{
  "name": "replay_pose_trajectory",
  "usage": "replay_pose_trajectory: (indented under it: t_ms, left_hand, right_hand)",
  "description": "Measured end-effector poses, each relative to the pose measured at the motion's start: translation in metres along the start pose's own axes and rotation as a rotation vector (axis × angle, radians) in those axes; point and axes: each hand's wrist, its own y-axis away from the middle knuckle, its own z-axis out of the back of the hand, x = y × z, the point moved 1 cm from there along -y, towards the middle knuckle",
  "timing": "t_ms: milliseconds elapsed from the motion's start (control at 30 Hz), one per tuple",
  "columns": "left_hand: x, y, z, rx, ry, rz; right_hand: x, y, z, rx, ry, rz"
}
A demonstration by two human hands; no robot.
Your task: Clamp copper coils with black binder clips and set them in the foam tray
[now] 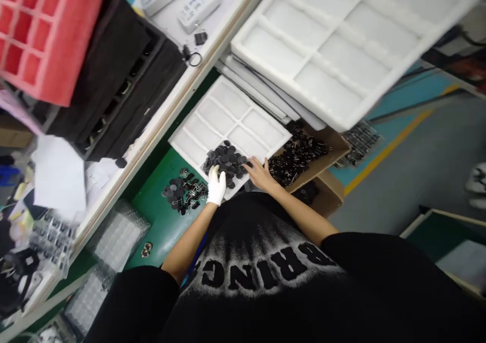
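Observation:
A pile of black round discs (227, 156) lies at the near corner of a white foam tray (220, 111) with rectangular compartments. My left hand (216, 187), in a white glove, rests at the pile's near left side, its visible fingers apart and touching the discs. Bare, my right hand (261, 175) reaches to the pile's right edge with fingers stretched out; its fingertips meet the discs there. Left of the tray, black binder clips (193, 193) and more black discs (173, 190) lie loose on the green tabletop (161, 236).
At the right stands a cardboard box (334, 153) full of black clips. A larger white foam tray (337, 44) juts over the upper right. Black foam trays (114, 79) and a red one (49, 34) are stacked on the shelf at left. Clear plastic trays (119, 234) sit lower left.

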Motion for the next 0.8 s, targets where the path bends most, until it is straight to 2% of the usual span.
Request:
replay_pose_trajectory:
  t_ms: [67,167,233,367,500,600,700,767,800]
  left_hand:
    - [0.007,0.005,-0.006,0.08,-0.202,-0.146]
    - [0.021,0.011,-0.021,0.287,-0.476,-0.359]
    - [0.03,0.012,-0.036,0.402,-0.59,-0.452]
    - [0.043,0.001,-0.059,0.513,-0.743,-0.524]
    - [0.045,-0.013,-0.059,0.527,-0.831,-0.512]
    - [0.034,-0.013,-0.046,0.527,-0.85,-0.473]
    - [0.003,-0.006,-0.04,0.562,-0.804,-0.447]
    - [-0.023,-0.001,-0.051,0.626,-0.723,-0.433]
    - [-0.036,0.0,-0.063,0.667,-0.67,-0.417]
  right_hand:
    - [-0.003,0.006,0.001,0.037,0.095,0.011]
    - [-0.009,0.013,0.007,0.075,0.205,-0.003]
    - [-0.012,0.019,0.012,0.077,0.263,-0.041]
    - [-0.019,0.037,0.018,0.058,0.335,-0.162]
    - [-0.033,0.069,0.011,0.048,0.31,-0.3]
    - [-0.046,0.099,0.0,0.029,0.234,-0.426]
    - [-0.063,0.124,-0.011,-0.02,0.127,-0.547]
    - [-0.079,0.132,-0.018,-0.097,0.046,-0.614]
    - [-0.089,0.134,-0.021,-0.15,0.003,-0.644]
